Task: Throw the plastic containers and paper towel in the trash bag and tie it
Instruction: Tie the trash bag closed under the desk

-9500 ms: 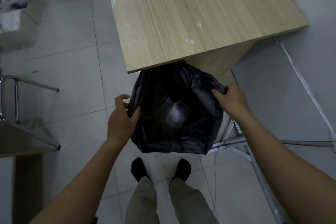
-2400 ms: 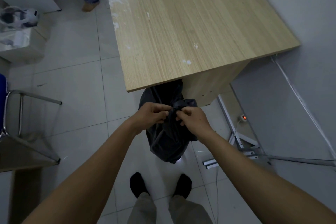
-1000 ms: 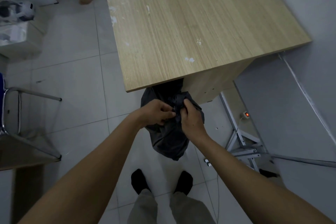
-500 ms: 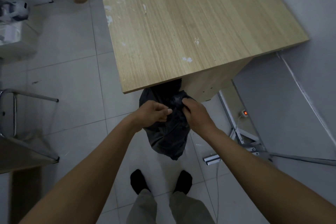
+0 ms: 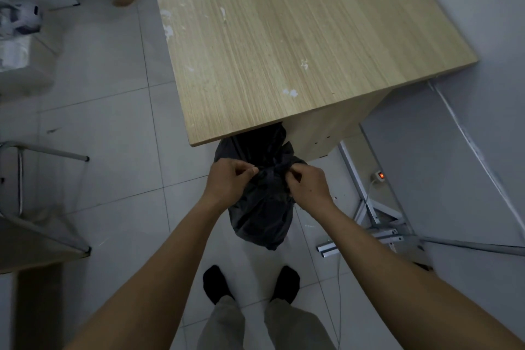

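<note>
The black trash bag [image 5: 262,207] hangs above the tiled floor [image 5: 113,122], just in front of the wooden worktop [image 5: 284,37]. The left hand [image 5: 227,182] and right hand [image 5: 308,186] each pinch its bunched neck with curled fingers, one on either side.

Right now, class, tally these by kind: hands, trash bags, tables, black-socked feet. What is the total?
2 hands: left hand, right hand, both pinching the bag's gathered top
1 trash bag
1 table
2 black-socked feet
Total: 6
</note>
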